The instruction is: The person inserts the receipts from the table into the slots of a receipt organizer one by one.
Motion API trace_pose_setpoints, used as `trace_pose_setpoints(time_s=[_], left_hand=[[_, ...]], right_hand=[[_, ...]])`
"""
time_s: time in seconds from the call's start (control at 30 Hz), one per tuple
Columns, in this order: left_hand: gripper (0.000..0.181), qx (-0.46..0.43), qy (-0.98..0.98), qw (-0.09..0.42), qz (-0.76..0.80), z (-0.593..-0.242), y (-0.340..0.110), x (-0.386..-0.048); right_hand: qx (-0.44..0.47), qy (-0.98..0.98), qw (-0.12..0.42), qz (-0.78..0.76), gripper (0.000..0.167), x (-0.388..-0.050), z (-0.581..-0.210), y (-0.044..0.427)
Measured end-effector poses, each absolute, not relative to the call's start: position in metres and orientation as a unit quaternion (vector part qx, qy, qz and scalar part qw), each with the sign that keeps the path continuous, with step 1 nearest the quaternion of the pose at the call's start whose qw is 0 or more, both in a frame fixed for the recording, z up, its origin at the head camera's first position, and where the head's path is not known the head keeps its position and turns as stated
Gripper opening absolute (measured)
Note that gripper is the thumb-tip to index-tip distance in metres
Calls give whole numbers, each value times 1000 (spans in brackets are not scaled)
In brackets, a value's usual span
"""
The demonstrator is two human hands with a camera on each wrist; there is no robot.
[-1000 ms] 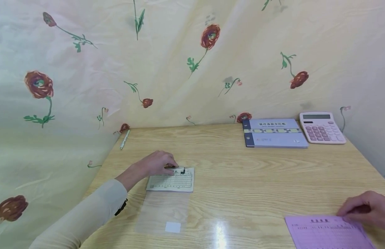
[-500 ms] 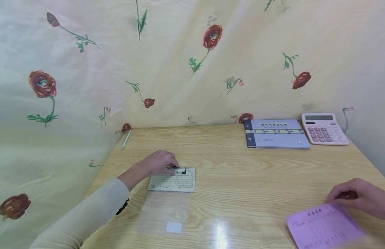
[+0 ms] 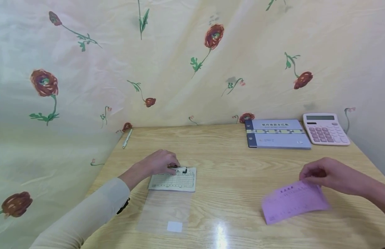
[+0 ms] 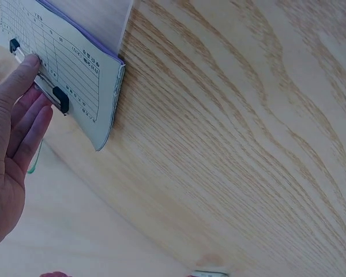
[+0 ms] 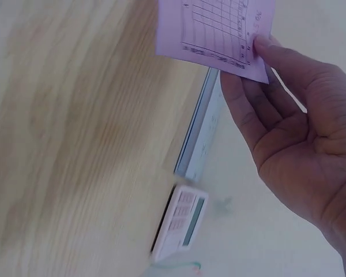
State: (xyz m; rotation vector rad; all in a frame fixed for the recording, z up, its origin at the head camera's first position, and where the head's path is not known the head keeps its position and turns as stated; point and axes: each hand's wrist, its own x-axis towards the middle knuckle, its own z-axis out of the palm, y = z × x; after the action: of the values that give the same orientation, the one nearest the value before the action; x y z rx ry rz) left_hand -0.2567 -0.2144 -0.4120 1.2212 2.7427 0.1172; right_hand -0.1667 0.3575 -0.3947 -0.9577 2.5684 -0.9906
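Note:
A clear clipboard (image 3: 161,209) lies on the table at left centre, with a stack of printed white forms (image 3: 177,181) under its metal clip (image 4: 57,95). My left hand (image 3: 159,162) pinches that clip, thumb on top and fingers beneath in the left wrist view. At the right, my right hand (image 3: 332,176) holds a pink printed form (image 3: 293,200) by its far edge, thumb over the paper. The form hangs tilted above the table, its near side bending. The right wrist view also has the pink form (image 5: 213,29) between thumb and fingers.
A blue account book (image 3: 278,134) lies at the table's back right, beside a pink calculator (image 3: 325,128). A white pen (image 3: 127,138) lies at the back left edge. A flowered cloth (image 3: 180,62) hangs behind the wooden table (image 3: 223,166).
My right hand has lifted the pink form and carried it leftward and away from me, from the lower right corner. My left hand stays on the clip; the view has shifted slightly.

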Motion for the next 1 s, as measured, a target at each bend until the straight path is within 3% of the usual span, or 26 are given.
trace_pose_setpoints(time_s=[0.1, 0.3, 1.0], left_hand=[[29, 413, 908, 60, 30, -412, -214, -257], [26, 424, 904, 44, 23, -413, -213, -257], [25, 418, 907, 39, 13, -411, -212, -255]], right_hand=[[-294, 897, 100, -314, 19, -171, -389, 337], [-237, 911, 123, -314, 9, -186, -375, 297], [-266, 871, 131, -391, 9, -218, -363, 178]])
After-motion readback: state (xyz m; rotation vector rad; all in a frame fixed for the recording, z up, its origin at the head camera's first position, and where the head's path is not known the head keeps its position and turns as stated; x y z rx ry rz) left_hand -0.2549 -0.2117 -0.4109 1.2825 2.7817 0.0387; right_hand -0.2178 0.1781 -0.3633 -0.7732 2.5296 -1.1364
